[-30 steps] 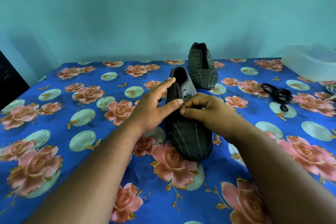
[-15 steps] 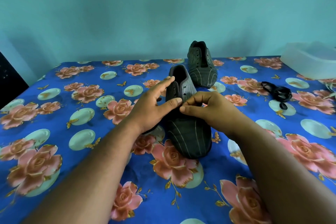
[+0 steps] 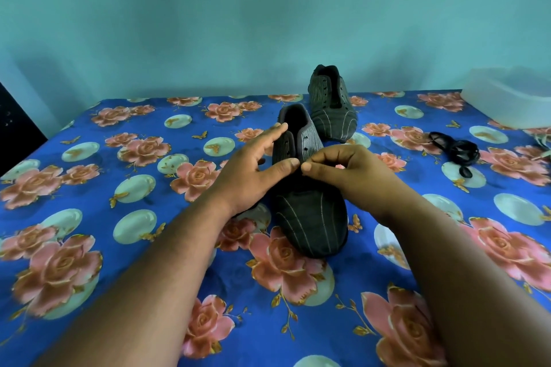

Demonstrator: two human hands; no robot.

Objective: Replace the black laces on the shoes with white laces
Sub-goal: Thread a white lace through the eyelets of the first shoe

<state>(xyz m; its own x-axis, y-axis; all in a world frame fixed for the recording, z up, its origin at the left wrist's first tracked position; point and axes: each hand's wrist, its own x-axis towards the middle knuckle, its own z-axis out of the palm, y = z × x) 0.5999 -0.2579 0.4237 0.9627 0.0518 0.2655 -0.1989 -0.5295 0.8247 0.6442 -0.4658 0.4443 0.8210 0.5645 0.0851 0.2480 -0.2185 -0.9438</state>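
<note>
Hands met over the near shoe (image 3: pixel 310 217): left hand (image 3: pixel 250 170) lay flat-fingered, right hand (image 3: pixel 343 167) pinched something unclear; steadying the shoe would help.

The translucent white plastic box (image 3: pixel 512 98) is cut off by the right edge. The right hand (image 3: pixel 348 170) hides the near dark striped shoe's (image 3: pixel 310 217) lower eyelets; whether its curled fingertips pinch anything cannot be told.
</note>
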